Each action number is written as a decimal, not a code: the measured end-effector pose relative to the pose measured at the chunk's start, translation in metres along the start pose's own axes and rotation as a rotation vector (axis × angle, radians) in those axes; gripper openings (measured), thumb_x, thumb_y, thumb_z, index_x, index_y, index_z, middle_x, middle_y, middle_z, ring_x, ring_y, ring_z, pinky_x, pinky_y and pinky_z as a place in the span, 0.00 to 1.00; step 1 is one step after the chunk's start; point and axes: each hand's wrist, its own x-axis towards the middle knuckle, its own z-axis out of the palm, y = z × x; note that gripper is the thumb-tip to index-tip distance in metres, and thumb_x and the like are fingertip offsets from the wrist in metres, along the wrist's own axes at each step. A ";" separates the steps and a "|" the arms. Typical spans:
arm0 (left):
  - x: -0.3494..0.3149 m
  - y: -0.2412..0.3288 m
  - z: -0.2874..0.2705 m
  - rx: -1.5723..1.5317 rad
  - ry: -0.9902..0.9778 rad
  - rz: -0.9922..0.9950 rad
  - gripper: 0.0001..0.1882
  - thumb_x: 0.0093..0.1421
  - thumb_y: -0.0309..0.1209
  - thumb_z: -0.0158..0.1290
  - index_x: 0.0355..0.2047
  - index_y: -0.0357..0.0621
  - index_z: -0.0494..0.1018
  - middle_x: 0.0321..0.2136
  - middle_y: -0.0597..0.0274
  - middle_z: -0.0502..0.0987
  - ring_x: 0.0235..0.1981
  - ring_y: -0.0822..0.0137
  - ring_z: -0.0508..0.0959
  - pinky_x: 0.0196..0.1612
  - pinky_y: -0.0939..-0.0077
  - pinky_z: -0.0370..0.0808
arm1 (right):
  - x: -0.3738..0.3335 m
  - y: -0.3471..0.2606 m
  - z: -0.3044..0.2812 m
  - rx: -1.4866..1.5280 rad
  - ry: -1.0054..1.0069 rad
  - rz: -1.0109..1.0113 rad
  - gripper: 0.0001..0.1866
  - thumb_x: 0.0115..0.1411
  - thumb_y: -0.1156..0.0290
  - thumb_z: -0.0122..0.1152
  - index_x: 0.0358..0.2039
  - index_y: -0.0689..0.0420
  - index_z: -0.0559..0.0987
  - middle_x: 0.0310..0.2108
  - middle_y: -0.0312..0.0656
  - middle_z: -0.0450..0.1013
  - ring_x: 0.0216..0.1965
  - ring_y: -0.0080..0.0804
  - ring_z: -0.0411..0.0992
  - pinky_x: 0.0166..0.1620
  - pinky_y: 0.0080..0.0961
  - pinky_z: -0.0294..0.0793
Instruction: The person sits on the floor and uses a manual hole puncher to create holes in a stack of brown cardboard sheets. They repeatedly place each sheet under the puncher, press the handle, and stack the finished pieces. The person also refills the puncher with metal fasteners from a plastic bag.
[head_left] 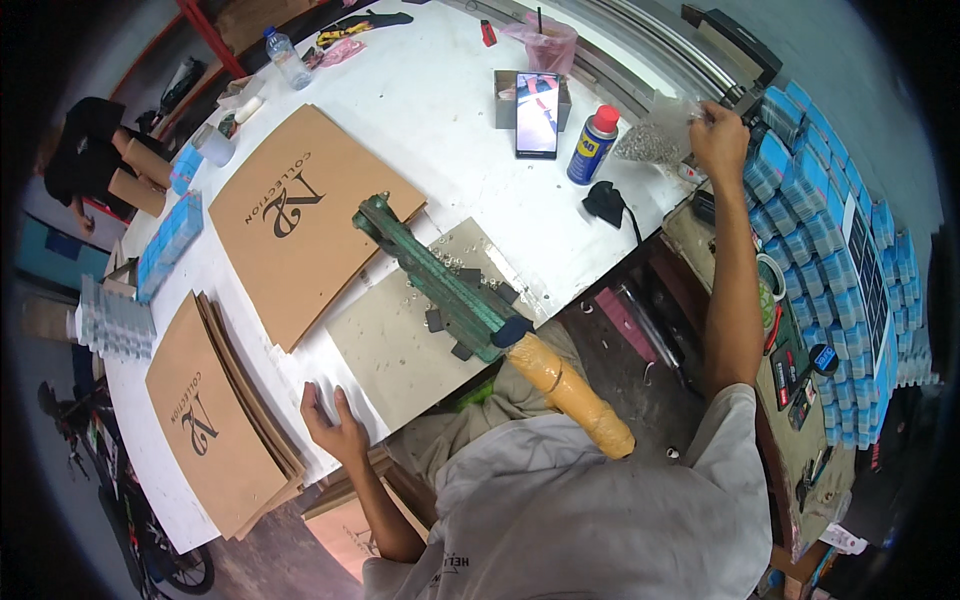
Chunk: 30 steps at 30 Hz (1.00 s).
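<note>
At the far right of the table my right hand (718,142) pinches the top of a clear plastic bag (655,138) filled with small silvery metal pieces. My left hand (338,425) is open, fingers apart, at the table's near edge beside a grey board (400,345). Across that board lies a long green metal tool (440,285), its handle (570,392) wrapped in yellow tape and reaching past the edge toward me. Small metal rings and several dark blocks (461,351) are scattered around the tool. What the tool is for cannot be made out.
Printed brown cardboard sheets (300,210) lie left of the board, with another stack (215,420) nearer. A blue spray can (592,148), a phone (537,115) and a black object (606,203) stand or lie beyond. Blue-wrapped bundles (830,270) pile up at right. A person (95,160) bends at far left.
</note>
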 end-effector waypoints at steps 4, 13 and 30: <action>-0.002 0.004 0.000 0.058 0.035 0.033 0.23 0.64 0.22 0.60 0.58 0.27 0.71 0.55 0.44 0.75 0.60 0.51 0.74 0.67 0.59 0.67 | 0.009 -0.006 -0.018 0.086 0.085 -0.102 0.19 0.57 0.60 0.66 0.45 0.58 0.86 0.36 0.56 0.82 0.39 0.56 0.81 0.47 0.41 0.78; -0.065 0.081 0.034 -0.021 -0.411 0.390 0.11 0.52 0.24 0.66 0.34 0.35 0.78 0.34 0.52 0.80 0.33 0.53 0.79 0.38 0.65 0.76 | -0.083 -0.070 -0.114 0.490 0.046 -0.228 0.12 0.56 0.71 0.73 0.23 0.63 0.77 0.23 0.37 0.71 0.26 0.25 0.67 0.32 0.25 0.66; -0.171 0.157 0.175 -0.534 -1.034 0.276 0.16 0.58 0.20 0.53 0.46 0.30 0.79 0.48 0.34 0.80 0.58 0.38 0.77 0.66 0.53 0.68 | -0.315 -0.059 -0.084 1.059 -0.602 0.267 0.15 0.48 0.81 0.77 0.29 0.58 0.75 0.26 0.35 0.67 0.31 0.21 0.68 0.37 0.23 0.68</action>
